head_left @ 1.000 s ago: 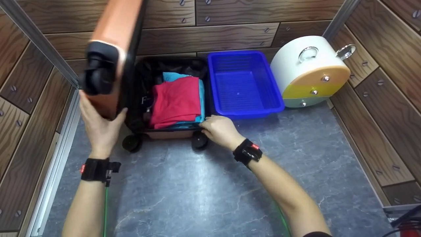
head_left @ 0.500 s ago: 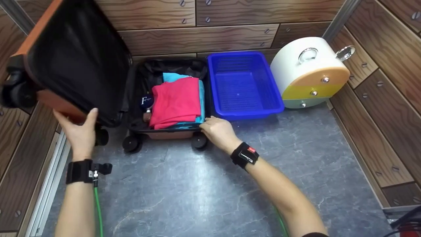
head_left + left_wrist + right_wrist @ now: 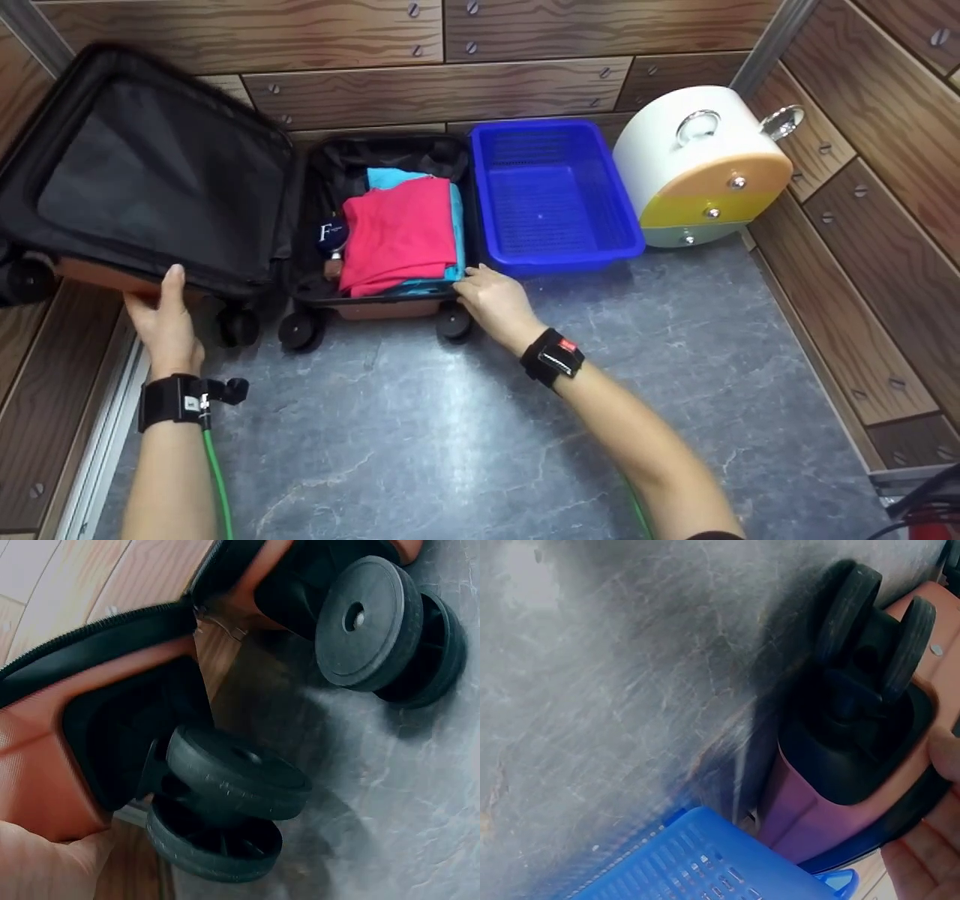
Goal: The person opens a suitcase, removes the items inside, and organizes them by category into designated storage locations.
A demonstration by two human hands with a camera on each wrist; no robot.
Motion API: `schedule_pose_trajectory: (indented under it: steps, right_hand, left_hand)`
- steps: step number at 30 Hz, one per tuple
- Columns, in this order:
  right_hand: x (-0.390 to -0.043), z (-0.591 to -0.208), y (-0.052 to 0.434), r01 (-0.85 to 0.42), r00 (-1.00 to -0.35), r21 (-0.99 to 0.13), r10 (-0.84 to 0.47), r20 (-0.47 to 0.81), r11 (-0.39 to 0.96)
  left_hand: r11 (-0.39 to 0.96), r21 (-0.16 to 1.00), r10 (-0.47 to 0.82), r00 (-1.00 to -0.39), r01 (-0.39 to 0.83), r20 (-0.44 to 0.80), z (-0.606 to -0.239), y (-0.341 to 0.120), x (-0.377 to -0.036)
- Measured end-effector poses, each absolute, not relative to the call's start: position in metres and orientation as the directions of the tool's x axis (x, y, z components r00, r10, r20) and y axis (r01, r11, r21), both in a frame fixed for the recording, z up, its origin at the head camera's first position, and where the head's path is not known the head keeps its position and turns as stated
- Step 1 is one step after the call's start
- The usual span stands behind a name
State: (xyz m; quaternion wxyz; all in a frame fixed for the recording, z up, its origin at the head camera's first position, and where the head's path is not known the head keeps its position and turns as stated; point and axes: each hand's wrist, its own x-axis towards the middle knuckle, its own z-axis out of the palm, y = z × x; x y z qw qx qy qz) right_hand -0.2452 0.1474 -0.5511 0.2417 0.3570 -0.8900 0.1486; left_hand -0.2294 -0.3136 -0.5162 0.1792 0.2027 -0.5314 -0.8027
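An orange suitcase with black lining lies unfolded on the floor. My left hand (image 3: 165,330) grips the front edge of its tilted lid (image 3: 169,157), thumb over the rim and fingers underneath. At the front right corner of the suitcase's base (image 3: 390,309), my right hand (image 3: 495,304) holds the rim between thumb and fingers. Inside the base, a folded red cloth (image 3: 401,236) lies on a light blue cloth (image 3: 386,178). Left of them sits a dark blue round item (image 3: 331,234) with a white letter F. In the left wrist view, a black double wheel (image 3: 232,776) projects beside my fingers.
A blue plastic basket (image 3: 636,244) stands right against the suitcase's base. Farther right is a white rounded drawer box (image 3: 667,127) with orange, yellow and green drawer fronts. Wood-patterned walls (image 3: 442,94) enclose the grey marbled floor (image 3: 420,435).
My left hand has swung the suitcase lid from upright down to the left, so its black lining now faces up. The right hand has stayed at the base's front right corner.
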Motion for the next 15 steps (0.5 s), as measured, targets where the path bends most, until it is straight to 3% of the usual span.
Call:
schedule_pose_trajectory:
  steps: [7, 15]
  right_hand:
    - [-0.245, -0.554, 0.146, -0.703, -0.621, -0.083, -0.553, 0.556, 0.707]
    - [-0.245, -0.554, 0.149, -0.699, -0.622, -0.075, -0.552, 0.555, 0.711]
  left_hand:
    - [-0.595, 0.803, -0.430, -0.841, -0.009, -0.328, -0.540, -0.322, -0.229]
    - [-0.668, 0.744, -0.404, -0.853, 0.027, -0.331, -0.552, -0.321, -0.233]
